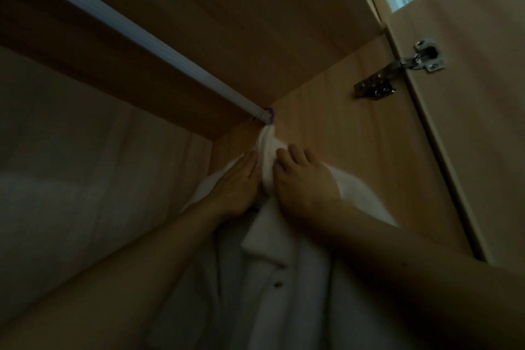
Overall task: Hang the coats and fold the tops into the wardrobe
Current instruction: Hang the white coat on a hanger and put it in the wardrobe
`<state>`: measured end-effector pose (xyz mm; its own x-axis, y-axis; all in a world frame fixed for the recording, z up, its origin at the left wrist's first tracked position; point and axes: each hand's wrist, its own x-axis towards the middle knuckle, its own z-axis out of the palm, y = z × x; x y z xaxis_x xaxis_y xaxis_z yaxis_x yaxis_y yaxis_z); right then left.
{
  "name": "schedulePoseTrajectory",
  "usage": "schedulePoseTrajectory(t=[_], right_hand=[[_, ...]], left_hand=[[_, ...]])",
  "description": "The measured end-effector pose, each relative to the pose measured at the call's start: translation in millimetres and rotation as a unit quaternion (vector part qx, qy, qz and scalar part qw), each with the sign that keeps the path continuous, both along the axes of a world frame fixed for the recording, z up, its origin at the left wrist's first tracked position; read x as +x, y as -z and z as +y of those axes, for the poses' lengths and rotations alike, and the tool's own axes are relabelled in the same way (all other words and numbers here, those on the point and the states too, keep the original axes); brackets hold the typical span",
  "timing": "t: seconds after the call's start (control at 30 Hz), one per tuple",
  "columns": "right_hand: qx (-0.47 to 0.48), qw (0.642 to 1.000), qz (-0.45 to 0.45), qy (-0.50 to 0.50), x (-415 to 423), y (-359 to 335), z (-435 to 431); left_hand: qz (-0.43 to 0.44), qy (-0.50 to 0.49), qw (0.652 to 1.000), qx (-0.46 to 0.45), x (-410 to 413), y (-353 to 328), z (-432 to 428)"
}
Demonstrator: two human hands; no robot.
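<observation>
A white fleecy coat (272,278) with a lapel collar and a dark button hangs inside the wooden wardrobe. A purple hanger hook (271,118) sits over the right end of the pale hanging rail (136,34). My left hand (237,183) lies flat on the coat's left shoulder, fingers straight and pointing up. My right hand (301,179) rests on the collar just to the right, fingers loosely bent over the fabric near the neck. The hanger's body is hidden under the coat.
The wardrobe's right side wall (355,150) is close behind the coat, with a metal hinge (397,71) and the open door (468,122) further right. A dim pale garment or lining (71,179) fills the left of the wardrobe.
</observation>
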<state>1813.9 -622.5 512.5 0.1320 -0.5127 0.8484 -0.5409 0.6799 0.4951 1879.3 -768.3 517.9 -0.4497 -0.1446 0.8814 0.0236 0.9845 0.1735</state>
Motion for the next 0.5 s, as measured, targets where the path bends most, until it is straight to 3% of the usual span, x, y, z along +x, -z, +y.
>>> schedulePoseTrajectory(t=[0.13, 0.5], right_hand=[[-0.018, 0.999, -0.042, -0.02, 12, 14, 28], [-0.015, 0.995, -0.081, -0.05, 45, 96, 65]], left_hand=[[0.055, -0.015, 0.998, -0.003, 29, 13, 25], [0.056, -0.015, 0.994, -0.093, 96, 100, 47]])
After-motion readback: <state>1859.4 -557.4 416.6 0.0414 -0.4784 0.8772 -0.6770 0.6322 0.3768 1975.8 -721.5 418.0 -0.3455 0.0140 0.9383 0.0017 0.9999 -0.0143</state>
